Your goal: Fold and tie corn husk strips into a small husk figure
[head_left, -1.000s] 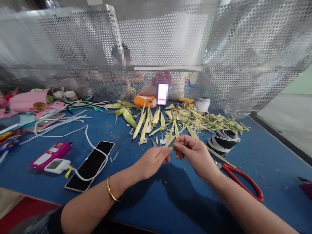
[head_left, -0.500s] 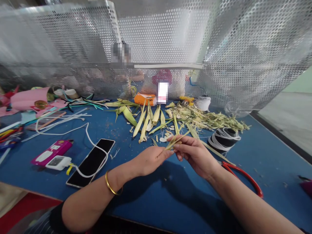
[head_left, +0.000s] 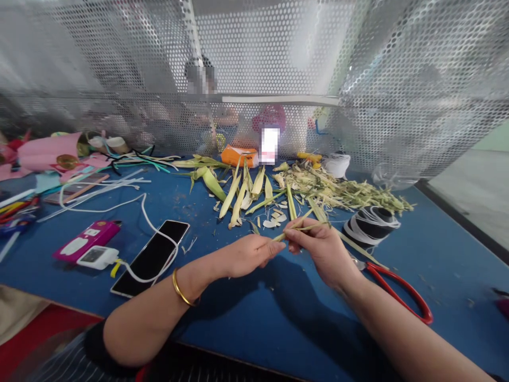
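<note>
Both hands meet over the blue table, pinching a thin strip of corn husk (head_left: pixel 280 237). My left hand (head_left: pixel 254 253), palm inward, is closed on its lower end. My right hand (head_left: pixel 312 241) grips it between thumb and fingers, and narrow ends stick out above and beyond that hand. Just past the hands lie several pale green corn husks (head_left: pixel 238 199) with small scraps. A pair of scissors with red handles (head_left: pixel 397 289) lies beside my right wrist, its blades mostly hidden. Behind it stands a black spool wound with white cord (head_left: pixel 369 225).
A heap of shredded husk (head_left: pixel 334 185) spreads at the back right, before a perforated metal screen (head_left: pixel 270 63). An orange packet (head_left: pixel 239 156) stands at the back. On the left are a black phone (head_left: pixel 153 257), a white cable and a magenta device (head_left: pixel 88 241). A person sits beyond the screen.
The husk strip's free ends have swung from pointing up and away to lying rightward across my right hand. My right-hand fingers have shifted along the strip; both hands stay close together.
</note>
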`<move>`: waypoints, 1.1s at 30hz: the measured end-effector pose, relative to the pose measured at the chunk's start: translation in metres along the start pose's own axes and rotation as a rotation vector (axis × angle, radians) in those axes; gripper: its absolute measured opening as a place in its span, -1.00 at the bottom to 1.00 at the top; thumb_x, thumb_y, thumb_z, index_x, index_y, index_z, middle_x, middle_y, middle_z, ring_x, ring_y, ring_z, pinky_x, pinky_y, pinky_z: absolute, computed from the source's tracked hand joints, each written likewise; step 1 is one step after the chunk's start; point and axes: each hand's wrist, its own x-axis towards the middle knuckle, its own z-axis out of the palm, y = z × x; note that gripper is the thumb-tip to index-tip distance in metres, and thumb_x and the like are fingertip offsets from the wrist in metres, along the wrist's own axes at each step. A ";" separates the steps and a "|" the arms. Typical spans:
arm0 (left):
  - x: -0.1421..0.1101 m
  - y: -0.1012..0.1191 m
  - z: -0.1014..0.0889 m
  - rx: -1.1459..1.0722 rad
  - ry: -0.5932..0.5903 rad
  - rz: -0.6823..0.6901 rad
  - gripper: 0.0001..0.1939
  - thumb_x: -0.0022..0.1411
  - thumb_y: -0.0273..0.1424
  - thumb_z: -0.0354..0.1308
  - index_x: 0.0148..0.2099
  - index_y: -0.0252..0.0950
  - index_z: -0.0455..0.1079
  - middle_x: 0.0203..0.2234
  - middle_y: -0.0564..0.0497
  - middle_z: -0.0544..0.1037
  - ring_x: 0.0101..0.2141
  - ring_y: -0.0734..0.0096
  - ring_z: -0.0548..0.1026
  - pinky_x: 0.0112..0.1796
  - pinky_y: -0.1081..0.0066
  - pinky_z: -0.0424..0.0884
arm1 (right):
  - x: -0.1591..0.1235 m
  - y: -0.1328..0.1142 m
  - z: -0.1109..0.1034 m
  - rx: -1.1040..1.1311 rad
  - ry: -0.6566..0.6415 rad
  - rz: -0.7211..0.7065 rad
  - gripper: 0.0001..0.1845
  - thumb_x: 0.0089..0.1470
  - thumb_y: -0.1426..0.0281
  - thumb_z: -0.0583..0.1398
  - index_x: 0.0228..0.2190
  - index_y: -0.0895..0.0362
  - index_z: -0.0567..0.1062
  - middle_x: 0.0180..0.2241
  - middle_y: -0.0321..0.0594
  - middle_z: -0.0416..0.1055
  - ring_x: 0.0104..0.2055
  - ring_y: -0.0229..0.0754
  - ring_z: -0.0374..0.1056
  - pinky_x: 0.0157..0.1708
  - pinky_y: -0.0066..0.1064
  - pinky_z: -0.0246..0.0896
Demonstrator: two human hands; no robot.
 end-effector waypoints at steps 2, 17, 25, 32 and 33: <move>0.001 0.000 0.001 -0.054 -0.004 -0.015 -0.48 0.30 0.05 -0.14 -0.46 -0.27 0.20 -0.60 0.12 0.22 -0.56 0.53 0.17 -0.51 0.45 0.13 | 0.000 -0.001 -0.001 -0.062 0.027 -0.033 -0.75 -0.12 0.24 0.37 -0.55 0.16 0.52 -0.66 -0.33 0.38 -0.60 -0.33 0.27 -0.56 -0.46 0.20; 0.027 0.032 0.004 -0.262 0.312 -0.043 -0.89 0.13 -0.46 0.19 -0.33 -0.34 0.55 -0.43 -0.03 0.60 -0.42 0.42 0.52 -0.32 0.40 0.43 | 0.003 -0.014 -0.014 -0.177 0.072 -0.037 -0.67 -0.18 0.15 0.39 -0.56 0.17 0.54 -0.71 -0.31 0.36 -0.65 -0.32 0.23 -0.64 -0.46 0.12; 0.030 0.036 0.005 -0.434 0.309 -0.150 -0.90 0.13 -0.47 0.25 -0.44 -0.37 0.51 -0.57 0.01 0.56 -0.55 0.53 0.47 -0.39 0.44 0.43 | 0.006 -0.015 -0.018 -0.072 0.189 -0.093 -0.73 -0.19 0.25 0.40 -0.55 0.15 0.49 -0.66 -0.32 0.39 -0.64 -0.32 0.24 -0.63 -0.45 0.14; 0.031 0.027 0.006 -0.670 0.368 -0.197 -0.86 0.20 -0.51 0.20 -0.43 -0.39 0.48 -0.59 0.01 0.54 -0.56 0.54 0.49 -0.37 0.44 0.44 | 0.008 -0.011 -0.019 -0.041 0.225 -0.050 -0.68 -0.19 0.23 0.40 -0.38 0.17 0.57 -0.64 -0.33 0.39 -0.59 -0.31 0.24 -0.59 -0.45 0.13; 0.031 0.026 0.006 -0.687 0.364 -0.200 -0.85 0.21 -0.50 0.20 -0.43 -0.39 0.47 -0.59 0.01 0.54 -0.56 0.54 0.49 -0.38 0.45 0.44 | 0.007 -0.009 -0.018 -0.062 0.177 -0.023 -0.66 -0.19 0.21 0.40 -0.38 0.17 0.58 -0.63 -0.32 0.40 -0.58 -0.31 0.24 -0.58 -0.45 0.13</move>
